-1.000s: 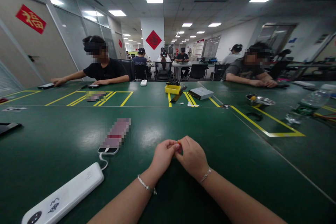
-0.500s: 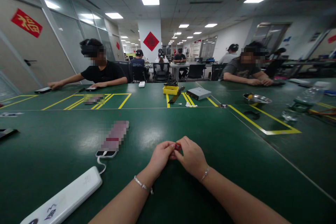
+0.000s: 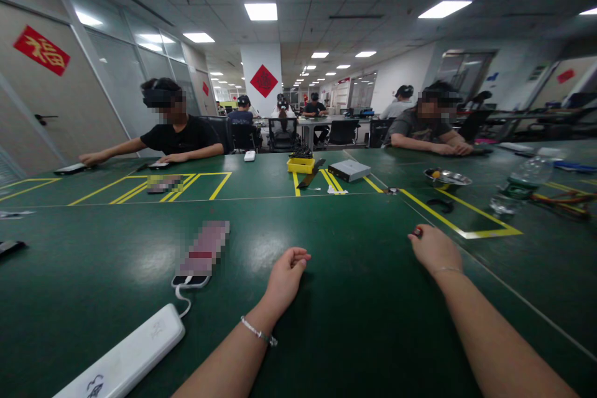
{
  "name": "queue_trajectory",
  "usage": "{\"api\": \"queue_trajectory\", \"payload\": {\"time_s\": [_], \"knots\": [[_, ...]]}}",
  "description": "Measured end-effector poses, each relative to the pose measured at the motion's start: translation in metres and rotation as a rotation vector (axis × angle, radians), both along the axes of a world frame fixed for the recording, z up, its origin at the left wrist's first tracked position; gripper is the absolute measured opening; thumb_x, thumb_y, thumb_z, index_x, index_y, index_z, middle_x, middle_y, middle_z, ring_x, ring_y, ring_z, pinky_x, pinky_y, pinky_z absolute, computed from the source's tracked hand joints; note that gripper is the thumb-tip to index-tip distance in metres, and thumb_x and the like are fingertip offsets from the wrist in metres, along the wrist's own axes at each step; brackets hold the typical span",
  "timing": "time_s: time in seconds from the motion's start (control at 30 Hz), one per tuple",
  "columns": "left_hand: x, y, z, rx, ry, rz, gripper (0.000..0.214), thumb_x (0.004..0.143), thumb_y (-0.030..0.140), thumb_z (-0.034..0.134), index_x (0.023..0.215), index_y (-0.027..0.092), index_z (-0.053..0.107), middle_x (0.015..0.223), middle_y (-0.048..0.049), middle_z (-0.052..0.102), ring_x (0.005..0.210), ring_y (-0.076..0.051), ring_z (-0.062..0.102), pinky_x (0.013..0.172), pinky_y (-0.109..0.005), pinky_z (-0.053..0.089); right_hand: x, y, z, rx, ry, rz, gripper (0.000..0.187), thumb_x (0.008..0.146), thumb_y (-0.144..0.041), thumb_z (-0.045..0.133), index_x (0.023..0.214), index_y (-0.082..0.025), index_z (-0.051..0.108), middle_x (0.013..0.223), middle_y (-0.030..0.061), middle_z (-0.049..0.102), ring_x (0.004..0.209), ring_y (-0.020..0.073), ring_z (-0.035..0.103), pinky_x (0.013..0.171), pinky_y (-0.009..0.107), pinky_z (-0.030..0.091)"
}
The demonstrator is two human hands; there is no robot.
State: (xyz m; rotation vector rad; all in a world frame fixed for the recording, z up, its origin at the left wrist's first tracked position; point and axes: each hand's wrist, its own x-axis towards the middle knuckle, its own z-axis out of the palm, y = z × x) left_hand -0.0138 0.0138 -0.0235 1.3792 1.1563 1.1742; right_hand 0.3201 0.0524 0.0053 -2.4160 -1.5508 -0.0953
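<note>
My right hand (image 3: 436, 249) is out to the right above the green table (image 3: 354, 298), its fingers closed on a small red and dark item (image 3: 418, 232). Most of that item is covered by the fingers, so its kind cannot be made out. Near the middle, my left hand (image 3: 285, 275) rests low over the table with its fingers loosely bent and a gap at the thumb; nothing shows in it. To its left lies a phone (image 3: 205, 252) with a blurred screen, joined by a short white cable (image 3: 183, 298) to a white power bank (image 3: 135, 348).
Farther back stand a yellow box (image 3: 301, 165), a grey flat box (image 3: 349, 170) and a metal bowl (image 3: 448, 178). A plastic bottle (image 3: 525, 183) is at the right, beyond yellow tape marks (image 3: 494, 233). Two people sit across the table, one with an arm reaching left.
My hands have come apart. My right hand has moved to the right, carrying the small red item, while my left hand has stayed near the middle with its fingers loosened.
</note>
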Motion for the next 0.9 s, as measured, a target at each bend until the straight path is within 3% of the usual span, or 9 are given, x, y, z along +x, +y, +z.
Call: {"api": "queue_trajectory", "payload": {"time_s": [0.1, 0.2, 0.37, 0.53, 0.63, 0.73, 0.9], "knots": [[0.001, -0.001, 0.001, 0.005, 0.035, -0.009, 0.016, 0.073, 0.019, 0.050, 0.088, 0.016, 0.055, 0.090, -0.0073, 0.064, 0.085, -0.017, 0.058, 0.079, -0.030, 0.041, 0.042, -0.008, -0.011, -0.037, 0.034, -0.161, 0.037, 0.074, -0.038, 0.040, 0.096, -0.015, 0.059, 0.095, 0.0162, 0.056, 0.084, 0.0290, 0.053, 0.064, 0.036, 0.040], [0.001, -0.002, 0.002, 0.010, 0.054, -0.014, 0.016, 0.074, 0.020, 0.049, 0.088, 0.016, 0.055, 0.090, -0.0069, 0.065, 0.085, -0.017, 0.058, 0.078, -0.029, 0.042, 0.061, -0.016, -0.019, -0.044, 0.110, -0.290, 0.044, 0.071, -0.041, 0.041, 0.102, -0.015, 0.058, 0.101, 0.0202, 0.053, 0.089, 0.0352, 0.050, 0.061, 0.039, 0.041], [0.001, -0.003, 0.002, 0.012, 0.095, -0.020, 0.015, 0.074, 0.021, 0.048, 0.085, 0.016, 0.056, 0.087, -0.0066, 0.065, 0.081, -0.017, 0.059, 0.074, -0.029, 0.042, 0.065, -0.020, -0.024, -0.055, 0.175, -0.366, 0.051, 0.068, -0.042, 0.042, 0.106, -0.013, 0.058, 0.105, 0.0258, 0.048, 0.093, 0.0414, 0.046, 0.060, 0.044, 0.039], [0.002, -0.002, 0.000, 0.037, 0.107, -0.012, 0.016, 0.073, 0.019, 0.048, 0.086, 0.016, 0.057, 0.087, -0.0059, 0.065, 0.082, -0.017, 0.059, 0.075, -0.028, 0.042, 0.049, -0.015, -0.022, -0.018, 0.121, -0.371, 0.059, 0.070, -0.047, 0.037, 0.112, -0.008, 0.052, 0.120, 0.0255, 0.038, 0.110, 0.0433, 0.031, 0.076, 0.054, 0.031], [0.002, -0.002, -0.002, 0.075, 0.177, 0.000, 0.020, 0.073, 0.018, 0.047, 0.089, 0.017, 0.058, 0.090, -0.0059, 0.064, 0.085, -0.017, 0.058, 0.077, -0.029, 0.042, 0.017, -0.008, -0.014, 0.127, -0.054, -0.184, 0.061, 0.074, -0.042, 0.035, 0.119, -0.002, 0.043, 0.126, 0.0228, 0.034, 0.117, 0.0379, 0.024, 0.086, 0.052, 0.028], [0.002, -0.004, -0.002, 0.145, 0.282, 0.023, 0.024, 0.072, 0.017, 0.048, 0.093, 0.019, 0.059, 0.101, -0.0063, 0.060, 0.092, -0.018, 0.055, 0.079, -0.030, 0.042, -0.037, -0.002, -0.005, 0.220, -0.157, 0.148, 0.056, 0.077, -0.035, 0.035, 0.121, -0.002, 0.041, 0.127, 0.0185, 0.036, 0.120, 0.0295, 0.023, 0.094, 0.045, 0.025], [0.003, -0.007, -0.001, 0.255, 0.407, 0.014, 0.036, 0.073, 0.018, 0.048, 0.109, 0.020, 0.053, 0.119, -0.0067, 0.051, 0.110, -0.019, 0.044, 0.095, -0.033, 0.031, -0.143, -0.020, -0.013, 0.162, -0.051, 0.731, 0.051, 0.081, -0.036, 0.034, 0.123, -0.008, 0.041, 0.129, 0.0117, 0.037, 0.122, 0.0219, 0.025, 0.098, 0.038, 0.025]]}}
